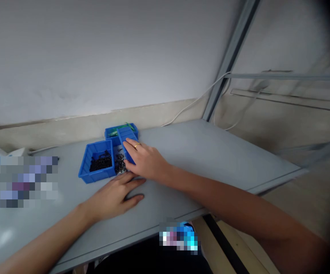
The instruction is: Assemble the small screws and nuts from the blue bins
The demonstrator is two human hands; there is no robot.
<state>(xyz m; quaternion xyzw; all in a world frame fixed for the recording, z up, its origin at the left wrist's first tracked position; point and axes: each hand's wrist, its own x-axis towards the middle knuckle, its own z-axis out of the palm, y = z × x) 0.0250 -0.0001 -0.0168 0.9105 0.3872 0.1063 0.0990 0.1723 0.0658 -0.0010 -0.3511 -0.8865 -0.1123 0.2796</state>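
My right hand (149, 161), with a ring on one finger, is closed on the side of a tilted blue bin (127, 134). Small dark metal parts (120, 163) lie beside that bin, partly covered by my fingers. My left hand (117, 196) rests low over the table in front of these parts, fingers spread and thumb apart, with nothing visible in it. Just left of the parts stands an upright blue bin (96, 177) containing many small black pieces (100, 161). Behind the tilted bin, another blue bin (108, 134) contains green items (120, 130).
The grey table (188, 152) runs along a wall. A white device (7, 152) sits at the far left. At the right rise metal frame posts (225, 68), with a white cable (185, 108) running down behind the table. A cardboard box (225, 243) is below the front edge.
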